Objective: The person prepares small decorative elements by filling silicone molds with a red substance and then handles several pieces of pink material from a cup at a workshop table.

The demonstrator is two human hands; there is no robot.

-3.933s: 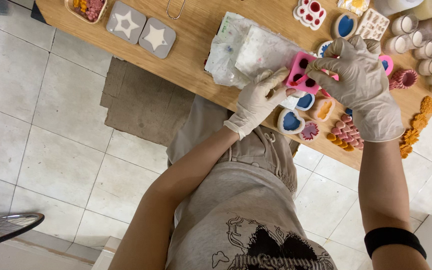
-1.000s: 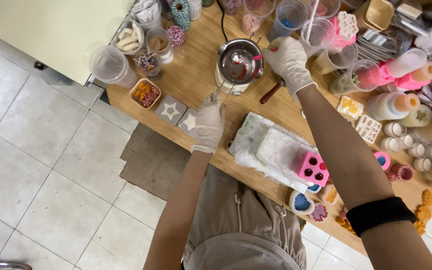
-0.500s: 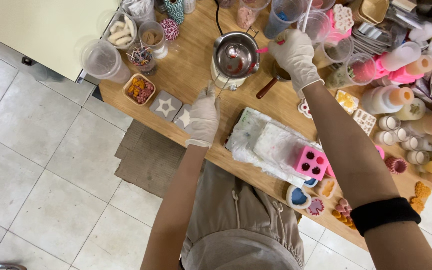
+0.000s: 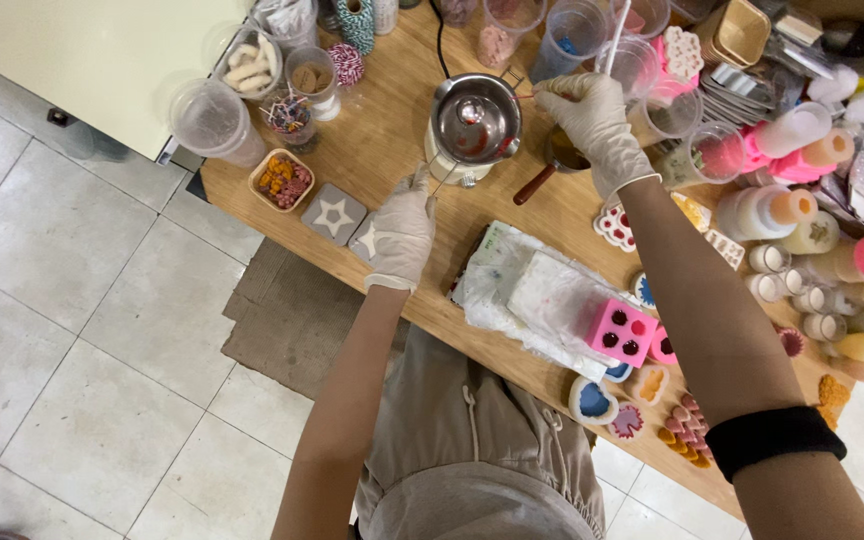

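Pot (image 4: 474, 118), a small steel one, is sitting on a pale base at the far middle of the wooden table (image 4: 392, 150), with red streaks showing on its inner wall. Left hand (image 4: 402, 232), gloved, is resting with fingers loosely extended toward the thin wire handle at the pot's near side; it appears to be steadying the pot, though actual contact with the wire is too fine to confirm. Right hand (image 4: 592, 118), also gloved, is closing finger and thumb on a slim tool at the pot's rim (only a thin line of it is showing, so its kind cannot be told). A pink mould (image 4: 620, 334) with dark-filled cavities is lying on white wrapping (image 4: 527, 290) near the table's front edge, well apart from both hands. Two grey star tiles (image 4: 335, 214) are lying just beside the left hand, which is partly covering the nearer one. Right forearm is hiding part of the small moulds behind it. Cups and jars along the far edge are being cut off by the frame.
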